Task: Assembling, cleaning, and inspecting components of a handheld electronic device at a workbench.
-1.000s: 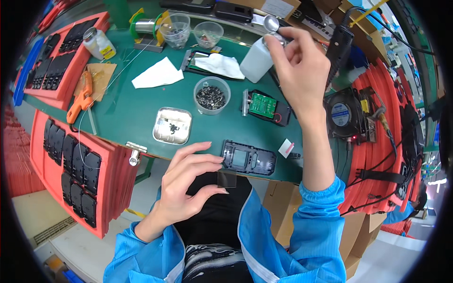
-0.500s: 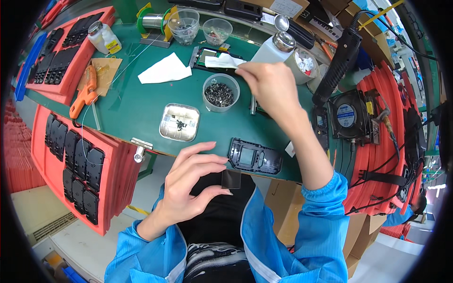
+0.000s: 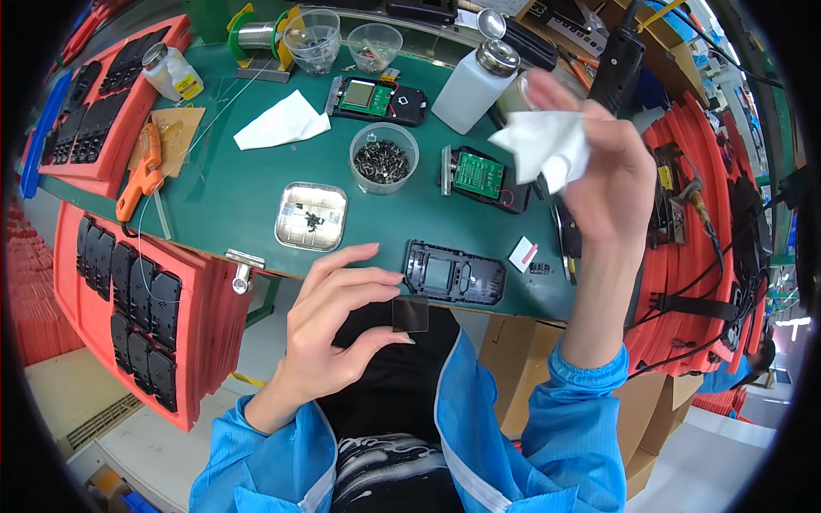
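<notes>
My left hand [image 3: 323, 346], at the table's front edge, pinches a small clear square window pane [image 3: 411, 315] by its edges between thumb and fingers. Just beyond it a black plastic housing [image 3: 477, 282] with a rectangular opening lies inner side up. On the right my right hand [image 3: 611, 184] grips a crumpled white wipe [image 3: 556, 145] above the table, partly blurred. Below the wipe lies an opened device with a green circuit board [image 3: 479, 174]. Another opened device with a small screen [image 3: 361, 92] lies farther back.
A tub of screws [image 3: 383, 164] and a metal dish [image 3: 310, 239] of small black parts stand mid-table. A second wipe [image 3: 282, 122], an orange glue gun [image 3: 145, 171] and a pump bottle [image 3: 470, 90] lie around them. Red foam trays [image 3: 205, 316] hold black housings at left.
My right hand has lifted the white wipe off the far device and brought it right and nearer, uncovering the screen. My left hand still holds the pane, and the view has shifted slightly.
</notes>
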The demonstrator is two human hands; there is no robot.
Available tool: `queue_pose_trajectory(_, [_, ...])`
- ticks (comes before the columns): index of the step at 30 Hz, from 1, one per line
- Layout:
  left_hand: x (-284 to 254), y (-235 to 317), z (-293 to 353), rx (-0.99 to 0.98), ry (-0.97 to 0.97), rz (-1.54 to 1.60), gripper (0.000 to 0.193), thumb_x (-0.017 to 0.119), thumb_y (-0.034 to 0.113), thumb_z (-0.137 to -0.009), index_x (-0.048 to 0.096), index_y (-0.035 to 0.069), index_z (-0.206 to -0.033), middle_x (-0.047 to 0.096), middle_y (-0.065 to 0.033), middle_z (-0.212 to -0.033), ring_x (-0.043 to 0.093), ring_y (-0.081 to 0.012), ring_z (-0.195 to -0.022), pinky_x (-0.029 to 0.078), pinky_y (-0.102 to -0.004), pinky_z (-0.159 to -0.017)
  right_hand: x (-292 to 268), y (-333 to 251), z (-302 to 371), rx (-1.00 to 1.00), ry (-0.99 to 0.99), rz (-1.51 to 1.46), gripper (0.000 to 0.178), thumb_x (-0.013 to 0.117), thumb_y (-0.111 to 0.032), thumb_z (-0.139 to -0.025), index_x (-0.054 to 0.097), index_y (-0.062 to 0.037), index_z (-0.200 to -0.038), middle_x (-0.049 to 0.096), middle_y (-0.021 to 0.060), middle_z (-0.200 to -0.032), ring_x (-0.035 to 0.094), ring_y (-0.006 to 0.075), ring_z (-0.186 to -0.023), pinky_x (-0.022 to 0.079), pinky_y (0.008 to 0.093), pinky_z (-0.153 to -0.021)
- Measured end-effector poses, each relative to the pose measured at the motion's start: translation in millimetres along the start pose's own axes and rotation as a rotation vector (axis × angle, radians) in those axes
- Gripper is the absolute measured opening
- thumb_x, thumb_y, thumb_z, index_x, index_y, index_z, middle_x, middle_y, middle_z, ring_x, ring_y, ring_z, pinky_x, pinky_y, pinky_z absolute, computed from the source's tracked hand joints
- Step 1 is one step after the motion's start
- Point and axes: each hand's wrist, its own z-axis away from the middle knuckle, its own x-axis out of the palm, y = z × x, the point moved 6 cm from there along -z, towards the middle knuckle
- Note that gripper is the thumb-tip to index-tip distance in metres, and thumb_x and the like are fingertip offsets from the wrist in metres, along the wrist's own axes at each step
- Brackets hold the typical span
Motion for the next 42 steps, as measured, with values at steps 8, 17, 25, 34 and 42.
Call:
queue_pose_trajectory(8, [0.2,-0.7,-8.6,-0.009,0.021,-0.074,0.043,0.09,0.001,-0.066,0.073,-0.001,-0.106,0.076,-0.0129,-0.114,0.063,-0.0404,-0.127,0.051,-0.0483,-0.103,-19.5,-19.0,-38.2,-0.403,0.133,0.744,0.024,0.059,-0.016,-0.104,0.063,0.0034,-0.091,0.072,0.0152,-0.104,0.067,0.0255,-0.086,0.052,0.0358,-0.077])
queue_pose_trajectory(17, [-8.3,2.4,-19.2,0.024,0.068,-0.129,0.045,0.089,-0.001,-0.065,0.074,0.0,-0.108,0.076,-0.0124,-0.114,0.063,-0.0395,-0.127,0.051,-0.0483,-0.104,25.8,-20.9,-37.2,-1.024,-0.126,1.541,0.017,0.064,-0.006,-0.102,0.072,-0.0012,-0.116,0.063,0.0141,-0.083,0.065,0.0242,-0.073,0.05,0.0363,-0.069])
queue_pose_trajectory(25, [-4.2,0.6,-30.4,0.081,0.047,-0.082,0.045,0.089,0.005,-0.068,0.073,-0.002,-0.109,0.076,-0.0132,-0.117,0.06,-0.0389,-0.131,0.047,-0.0494,-0.11,34.4,-18.3,-32.2,-1.012,-0.269,1.722,0.023,0.064,-0.005,-0.099,0.068,0.0017,-0.12,0.062,0.0133,-0.084,0.063,0.0236,-0.076,0.049,0.0343,-0.071])
queue_pose_trajectory(34, [-0.3,0.3,-37.4,0.121,0.05,-0.101,0.046,0.09,0.01,-0.07,0.073,-0.001,-0.111,0.076,-0.0144,-0.117,0.06,-0.0398,-0.133,0.046,-0.0513,-0.11,38.6,-11.0,69.2,-0.999,-0.232,1.439,0.041,0.065,0.015,-0.083,0.075,0.0017,-0.121,0.055,0.0081,-0.081,0.054,0.0155,-0.072,0.041,0.0276,-0.062])
queue_pose_trajectory(42, [14.1,-1.0,-35.7,0.14,-0.029,-0.046,0.045,0.09,0.013,-0.073,0.072,-0.003,-0.112,0.077,-0.0168,-0.114,0.06,-0.0406,-0.133,0.045,-0.0514,-0.111,36.0,51.7,136.1,-0.844,-0.205,1.349,0.053,0.074,0.001,-0.06,0.078,0.0011,-0.113,0.056,0.0067,-0.078,0.057,0.022,-0.067,0.045,0.0342,-0.056])
